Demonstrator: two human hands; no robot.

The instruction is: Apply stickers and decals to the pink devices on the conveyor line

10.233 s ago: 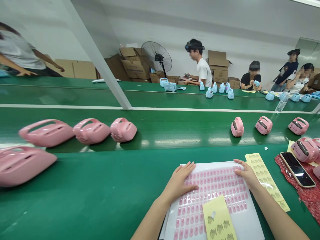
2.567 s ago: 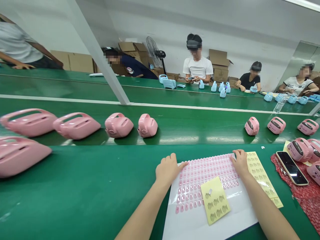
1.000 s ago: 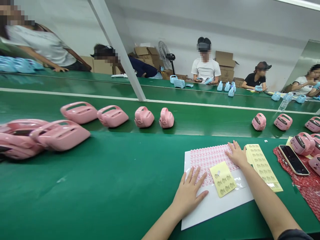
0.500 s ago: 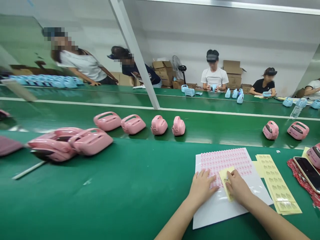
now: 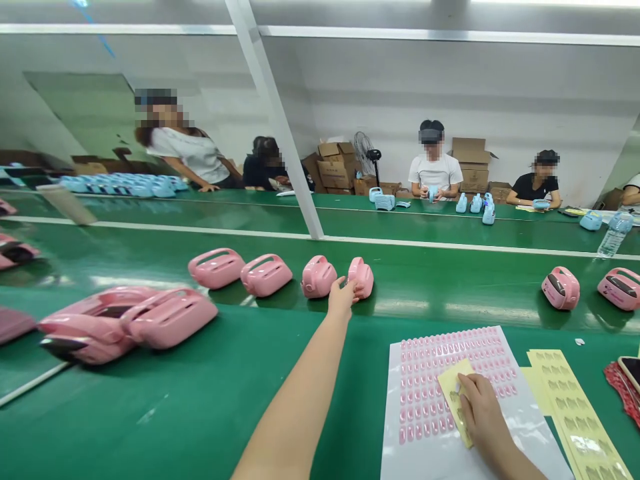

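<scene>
My left hand (image 5: 344,297) is stretched far forward, its fingers apart at the near left side of a pink handled plastic device (image 5: 362,276). The fingertips overlap the device; whether they grip it is unclear. My right hand (image 5: 480,403) is closed on a small yellow sticker sheet (image 5: 457,393), with a tiny pale piece by the fingertips. Beneath that lies a white sheet (image 5: 425,460) with rows of pink oval stickers (image 5: 417,390). More yellow sticker strips (image 5: 570,407) lie to the right of it.
Several pink devices (image 5: 267,275) stand on the green belt, and a cluster (image 5: 170,320) sits at my left. A phone (image 5: 631,368) lies on red wrap at the right edge. Across the belt, people work with light-blue devices (image 5: 489,212). A slanted white post (image 5: 280,120) rises beyond the belt.
My left hand has left the sticker sheet and reached forward and left to a pink device. The right hand stays with the yellow sticker sheet. The view has tilted up slightly.
</scene>
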